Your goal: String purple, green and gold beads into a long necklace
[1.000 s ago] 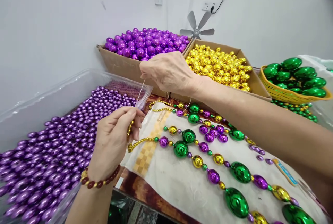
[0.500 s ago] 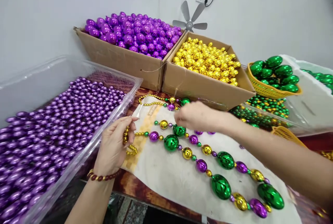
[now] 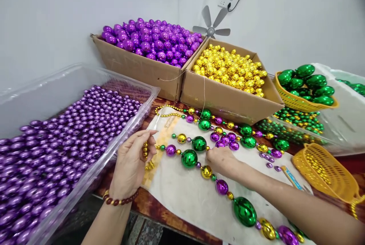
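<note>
My left hand, with a red-brown bracelet at the wrist, is pinched at the left edge of the white cloth. A string of small gold beads hangs from its curled fingers, and a thin clear thread rises from the fingertips. My right hand lies closed over the upper row of a large bead strand, right beside a small gold bead; its fingertips are partly hidden. The strand's green, gold and purple beads curve over the cloth.
A clear bin of purple beads stands at left. Behind are cartons of purple and gold beads. A finished-looking strand, loose purple beads, a cutter and yellow baskets lie at right.
My right hand has come down and toward me, from near the back strand onto the upper row of the front strand. My left hand still holds the gold beads. The view has shifted slightly.
</note>
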A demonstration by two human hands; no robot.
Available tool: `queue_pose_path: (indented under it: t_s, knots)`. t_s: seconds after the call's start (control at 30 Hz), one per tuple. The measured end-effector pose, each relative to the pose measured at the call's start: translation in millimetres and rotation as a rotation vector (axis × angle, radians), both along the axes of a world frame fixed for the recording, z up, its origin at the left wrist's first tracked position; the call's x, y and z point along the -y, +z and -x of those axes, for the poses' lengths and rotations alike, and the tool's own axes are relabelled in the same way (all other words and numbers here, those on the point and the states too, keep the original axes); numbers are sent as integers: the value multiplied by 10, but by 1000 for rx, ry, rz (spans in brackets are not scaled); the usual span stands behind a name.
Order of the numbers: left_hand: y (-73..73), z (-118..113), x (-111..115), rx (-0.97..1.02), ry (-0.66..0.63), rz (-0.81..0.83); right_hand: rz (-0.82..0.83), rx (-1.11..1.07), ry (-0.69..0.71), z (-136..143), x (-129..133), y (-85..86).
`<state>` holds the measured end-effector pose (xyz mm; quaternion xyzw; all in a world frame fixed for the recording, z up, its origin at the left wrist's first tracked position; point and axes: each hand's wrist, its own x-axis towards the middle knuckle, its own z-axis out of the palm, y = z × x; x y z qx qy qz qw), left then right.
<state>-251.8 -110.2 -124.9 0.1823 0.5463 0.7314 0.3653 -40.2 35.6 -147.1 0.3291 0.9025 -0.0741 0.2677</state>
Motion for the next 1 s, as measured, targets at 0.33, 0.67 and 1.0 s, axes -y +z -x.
queue_pose_path:
  t_s: [0.33, 0.67, 1.0]
  knots:
    - [26, 50, 38, 21, 62, -62, 570, -502, -40, 187, -315, 602]
    - [28, 66, 9, 56, 115, -88, 1205, -1000, -245, 998, -370, 1150]
    - [11, 42, -7, 76, 136, -31, 1288, -864, -480, 1270, -761, 1191]
